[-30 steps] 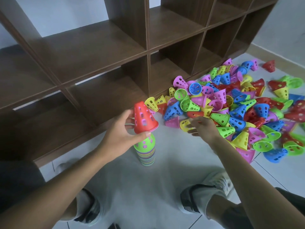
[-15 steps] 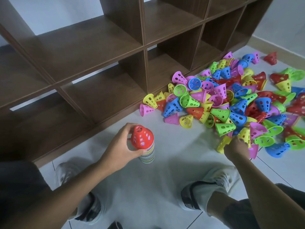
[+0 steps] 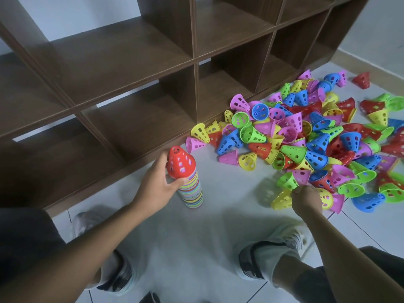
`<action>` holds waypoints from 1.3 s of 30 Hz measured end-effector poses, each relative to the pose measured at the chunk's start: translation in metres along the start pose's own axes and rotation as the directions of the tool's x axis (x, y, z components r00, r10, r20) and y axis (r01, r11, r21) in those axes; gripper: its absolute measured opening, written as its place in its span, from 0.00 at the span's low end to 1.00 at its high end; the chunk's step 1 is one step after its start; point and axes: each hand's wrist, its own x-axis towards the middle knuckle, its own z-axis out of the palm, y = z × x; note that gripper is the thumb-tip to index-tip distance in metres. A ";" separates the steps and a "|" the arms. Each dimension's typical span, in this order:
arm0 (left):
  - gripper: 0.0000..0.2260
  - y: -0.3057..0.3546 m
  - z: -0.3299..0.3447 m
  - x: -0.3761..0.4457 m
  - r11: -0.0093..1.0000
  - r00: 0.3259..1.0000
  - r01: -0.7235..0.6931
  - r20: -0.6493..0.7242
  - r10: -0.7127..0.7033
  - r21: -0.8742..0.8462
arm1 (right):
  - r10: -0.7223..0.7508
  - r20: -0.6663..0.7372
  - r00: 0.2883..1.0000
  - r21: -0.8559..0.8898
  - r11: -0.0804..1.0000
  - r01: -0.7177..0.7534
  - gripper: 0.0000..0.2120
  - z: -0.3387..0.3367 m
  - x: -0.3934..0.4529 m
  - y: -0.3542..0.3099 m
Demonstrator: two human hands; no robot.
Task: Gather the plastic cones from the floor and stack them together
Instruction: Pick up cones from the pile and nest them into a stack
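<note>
Right hand (image 3: 306, 199), moved nearer since earlier frame, pinches green cone (image 3: 287, 181); left hand (image 3: 156, 184) grips red-topped stack (image 3: 188, 182) on floor (image 3: 196, 248).

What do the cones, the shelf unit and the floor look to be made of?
Cones: thin moulded plastic, glossy, in bright solid colours with punched holes. Shelf unit: dark brown wood-grain board, matte, probably laminate rather than solid wood. Floor: pale grey tiles, smooth with a slight sheen, thin grout lines showing.

No legible text, labels, brand marks, numbers or signs found on the plastic cones (image 3: 306, 136), the wooden shelf unit (image 3: 131, 62) or the floor (image 3: 196, 248).
</note>
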 end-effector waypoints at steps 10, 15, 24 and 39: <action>0.29 -0.013 -0.029 0.027 0.992 0.993 0.098 -0.058 -0.102 -0.080 | -0.113 0.187 0.976 0.735 0.675 -0.063 0.03 -0.057 -0.036 -0.126; 0.30 -0.007 -0.022 0.027 0.994 0.997 0.069 0.028 -0.066 -0.090 | -0.359 0.267 0.894 0.928 0.347 -0.138 0.04 -0.107 -0.082 -0.207; 0.34 0.004 -0.011 0.015 0.999 0.992 -0.028 0.123 0.023 0.043 | -0.560 0.373 0.740 0.928 0.240 -0.286 0.04 -0.126 -0.121 -0.263; 0.23 0.055 -0.028 0.007 0.985 0.990 -0.087 -0.120 0.069 -0.147 | -0.593 0.533 0.603 0.843 0.433 -0.320 0.03 -0.114 -0.117 -0.261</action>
